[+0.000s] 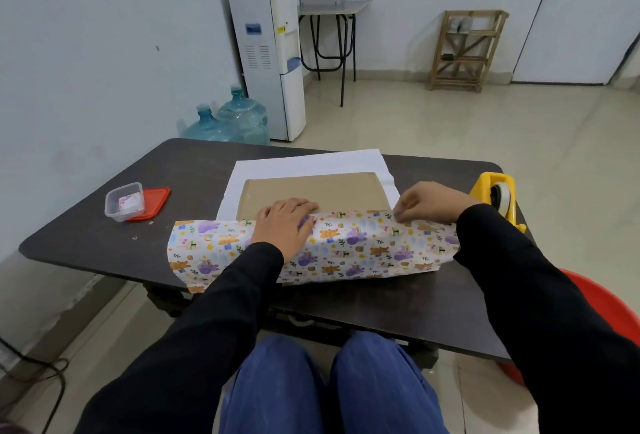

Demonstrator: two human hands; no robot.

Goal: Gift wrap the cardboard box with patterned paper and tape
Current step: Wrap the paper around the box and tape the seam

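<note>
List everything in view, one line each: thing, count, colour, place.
table: 1, dark brown, in front of the person
cardboard box: 1, brown, flat on the paper at table centre
patterned paper: 1, white back with animal print, under the box, near edge folded up onto it
tape dispenser: 1, yellow, right table edge
plastic container: 1, clear, left on the table
lid: 1, red, against the container
water dispenser: 1, white, back wall
water bottles: 3, blue, one on the dispenser, two on the floor beside it
side table: 1, grey top with black legs, back wall
wooden rack: 1, tan, back right
left hand: presses the fold
right hand: pinches the paper edge
</note>
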